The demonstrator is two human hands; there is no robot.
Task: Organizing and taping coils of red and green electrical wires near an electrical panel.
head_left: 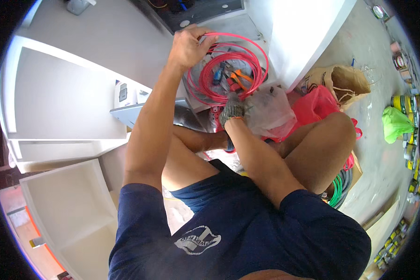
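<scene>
Left of the tall white panel (296, 39), at the far middle, sits the coil of red cable (255, 66), probably best handled by easing one loop up while steadying the rest against crossing. It looks thin, glossy and loosely spread. The bare left hand (190, 45) is closed on a raised loop; the gloved right hand (232, 111) meets the near edge, its grip unclear. Within lies an orange-handled tool (241, 74).

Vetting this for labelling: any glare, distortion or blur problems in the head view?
Head view: the white panel at upper right is nearly washed out; the corners are black, with a bluish fringe along the left rim; straight edges bow, and the cans at far right look tilted and squeezed; the red cable stays readable, without obvious blur.
</scene>
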